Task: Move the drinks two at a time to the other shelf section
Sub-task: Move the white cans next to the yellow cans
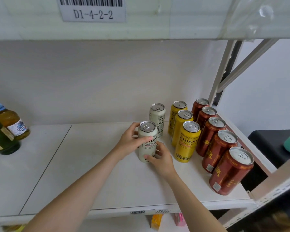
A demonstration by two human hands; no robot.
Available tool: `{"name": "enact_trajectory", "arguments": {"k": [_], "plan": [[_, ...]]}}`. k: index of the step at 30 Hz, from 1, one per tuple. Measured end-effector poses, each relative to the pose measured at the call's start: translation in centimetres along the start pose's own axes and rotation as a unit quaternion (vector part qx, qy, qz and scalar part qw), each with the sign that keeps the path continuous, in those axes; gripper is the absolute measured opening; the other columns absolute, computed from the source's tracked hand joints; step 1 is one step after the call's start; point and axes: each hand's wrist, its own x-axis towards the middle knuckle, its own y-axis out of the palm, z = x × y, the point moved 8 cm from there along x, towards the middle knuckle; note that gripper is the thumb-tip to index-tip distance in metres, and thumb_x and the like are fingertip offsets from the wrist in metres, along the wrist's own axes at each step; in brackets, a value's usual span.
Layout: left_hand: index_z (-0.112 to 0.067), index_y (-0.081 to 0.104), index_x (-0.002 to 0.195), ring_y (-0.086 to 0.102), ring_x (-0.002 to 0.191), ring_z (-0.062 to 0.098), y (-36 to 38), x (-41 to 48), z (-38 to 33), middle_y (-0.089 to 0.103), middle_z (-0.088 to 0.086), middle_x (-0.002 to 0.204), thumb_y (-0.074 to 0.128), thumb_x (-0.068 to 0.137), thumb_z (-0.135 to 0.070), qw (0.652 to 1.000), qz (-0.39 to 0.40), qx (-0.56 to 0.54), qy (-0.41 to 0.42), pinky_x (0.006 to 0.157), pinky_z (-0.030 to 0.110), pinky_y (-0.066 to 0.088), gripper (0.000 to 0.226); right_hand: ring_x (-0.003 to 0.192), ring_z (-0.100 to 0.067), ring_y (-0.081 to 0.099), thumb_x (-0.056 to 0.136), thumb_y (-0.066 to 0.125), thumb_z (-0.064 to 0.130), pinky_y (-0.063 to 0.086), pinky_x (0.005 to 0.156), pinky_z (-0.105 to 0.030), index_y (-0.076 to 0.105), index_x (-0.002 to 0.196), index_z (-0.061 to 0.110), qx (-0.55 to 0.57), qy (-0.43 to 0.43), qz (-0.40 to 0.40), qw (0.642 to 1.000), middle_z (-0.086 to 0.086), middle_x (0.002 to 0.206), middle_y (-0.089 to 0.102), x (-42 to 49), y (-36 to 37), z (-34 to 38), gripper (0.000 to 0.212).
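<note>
- Left grip (129, 143) is wrapped round the upper half of the front white can (146, 144), with the thumb across the printed face and the fingers curled behind, just under the rim.
- Right grip (161, 159) holds the same can lower down, with the thumb pressed near its base.
- That can is upright with its base at the white shelf (90, 173). It is to the right of a dark seam (45, 164) that splits the board into two sections.
- Second white can (157, 119) stands just behind it, untouched, near the back wall.
- Three yellow cans (187, 144) form a row just to the right, running front to back.
- Five red-brown cans (229, 173) make another row along the shelf's right edge, close beside the yellow ones.
- On the left section, at the frame's edge, an amber bottle (10, 121) and a green bottle (2, 141) stand well apart from the cans.
- Label (93, 14) reading D1-4-2-2, with a barcode, sits on the shelf beam overhead.
</note>
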Motion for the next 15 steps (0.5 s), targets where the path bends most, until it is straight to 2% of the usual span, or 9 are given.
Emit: {"name": "enact_trajectory", "arguments": {"k": [5, 8, 11, 15], "plan": [[-0.046, 0.061, 0.104, 0.067, 0.102, 0.013, 2.1, 0.1, -0.5, 0.069, -0.004, 0.109, 0.085, 0.056, -0.051, 1.0, 0.014, -0.004, 0.006, 0.092, 0.046, 0.056, 0.054, 0.1, -0.006, 0.065, 0.074, 0.08, 0.002, 0.055, 0.081, -0.022, 0.054, 0.124, 0.018, 0.018, 0.003, -0.02, 1.0, 0.006, 0.114, 0.066, -0.6, -1.9, -0.4, 0.058], [-0.037, 0.06, 0.112, 0.068, 0.103, 0.016, 2.9, 0.5, -0.7, 0.068, -0.003, 0.111, 0.086, 0.053, -0.051, 1.0, 0.018, -0.015, -0.004, 0.092, 0.047, 0.056, 0.066, 0.102, -0.009, 0.065, 0.074, 0.08, 0.004, 0.056, 0.084, -0.026, 0.054, 0.126, 0.015, 0.024, 0.004, -0.033, 0.999, 0.004, 0.116, 0.066, -0.5, -2.7, -0.7, 0.06], [-0.029, 0.058, 0.116, 0.068, 0.104, 0.018, 3.4, 1.1, -0.8, 0.067, 0.001, 0.112, 0.087, 0.05, -0.05, 0.999, 0.023, -0.029, -0.017, 0.091, 0.049, 0.057, 0.074, 0.103, -0.008, 0.064, 0.075, 0.08, 0.006, 0.056, 0.083, -0.025, 0.053, 0.127, 0.014, 0.025, 0.004, -0.046, 0.999, 0.004, 0.117, 0.065, -0.2, -3.0, -0.9, 0.059], [-0.027, 0.057, 0.112, 0.068, 0.104, 0.02, 3.8, 1.9, -1.1, 0.068, 0.003, 0.111, 0.086, 0.049, -0.049, 0.999, 0.035, -0.028, -0.027, 0.088, 0.051, 0.057, 0.072, 0.107, -0.01, 0.063, 0.076, 0.079, 0.007, 0.054, 0.082, -0.022, 0.052, 0.128, 0.014, 0.028, 0.0, -0.059, 0.998, 0.005, 0.118, 0.065, 0.3, -3.2, -1.0, 0.059]]}}
